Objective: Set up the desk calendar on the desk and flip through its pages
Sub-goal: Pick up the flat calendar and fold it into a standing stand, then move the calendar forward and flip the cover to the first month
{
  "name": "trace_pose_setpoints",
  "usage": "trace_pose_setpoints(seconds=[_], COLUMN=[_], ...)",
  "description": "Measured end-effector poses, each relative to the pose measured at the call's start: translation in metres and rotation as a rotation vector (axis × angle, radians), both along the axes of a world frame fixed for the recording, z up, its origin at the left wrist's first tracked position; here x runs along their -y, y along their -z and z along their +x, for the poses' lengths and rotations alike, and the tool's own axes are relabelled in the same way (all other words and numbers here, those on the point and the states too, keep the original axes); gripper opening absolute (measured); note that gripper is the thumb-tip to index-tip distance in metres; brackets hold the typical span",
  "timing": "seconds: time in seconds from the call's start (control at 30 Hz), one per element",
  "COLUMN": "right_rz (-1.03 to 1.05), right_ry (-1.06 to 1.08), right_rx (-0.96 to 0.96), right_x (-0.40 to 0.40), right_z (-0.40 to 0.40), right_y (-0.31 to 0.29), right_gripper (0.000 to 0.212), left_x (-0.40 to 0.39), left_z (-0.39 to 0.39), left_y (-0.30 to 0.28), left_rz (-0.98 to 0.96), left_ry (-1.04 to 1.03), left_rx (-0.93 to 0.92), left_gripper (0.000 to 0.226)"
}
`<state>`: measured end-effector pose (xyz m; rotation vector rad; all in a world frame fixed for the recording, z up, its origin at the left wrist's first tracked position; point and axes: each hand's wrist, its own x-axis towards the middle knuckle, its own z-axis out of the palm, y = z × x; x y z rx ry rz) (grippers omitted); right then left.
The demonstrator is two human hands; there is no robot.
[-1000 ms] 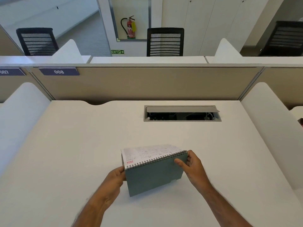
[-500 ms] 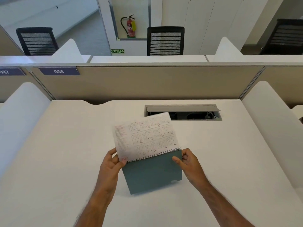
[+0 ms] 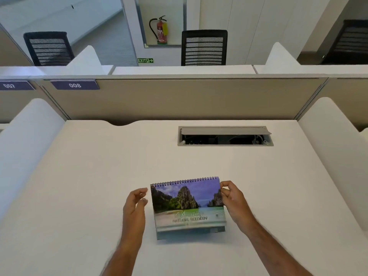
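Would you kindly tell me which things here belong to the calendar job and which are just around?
Job:
desk calendar
desk
left hand, beside the calendar
right hand, at its right edge

Just around:
cable box
fire extinguisher
black chair
008 label

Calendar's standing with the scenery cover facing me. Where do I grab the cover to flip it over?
Pinch the cover's free bottom edge, coming from the near side, and swing it up and back over the spiral. The calendar is bound along the top, so pages hinge there. The right hand at the right edge can steady it; the left hand is free.
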<state>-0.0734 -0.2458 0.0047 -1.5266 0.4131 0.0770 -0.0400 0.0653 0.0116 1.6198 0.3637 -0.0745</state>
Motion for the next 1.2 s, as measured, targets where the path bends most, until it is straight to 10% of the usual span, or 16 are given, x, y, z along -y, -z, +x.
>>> trace_pose_setpoints(seconds=[0.43, 1.2], right_rz=[-0.032, -0.128], right_ry=[-0.013, -0.307], right_rx=[0.018, 0.179], right_x=[-0.01, -0.067], right_z=[0.01, 0.19], right_y=[-0.01, -0.036], right_gripper=[0.017, 0.061], left_x=[-0.002, -0.049], left_z=[0.021, 0.131], left_y=[-0.003, -0.034], left_rz=[0.113, 0.124], left_ry=[0.094, 0.0], left_rx=[-0.207, 0.085], left_gripper=[0.029, 0.049])
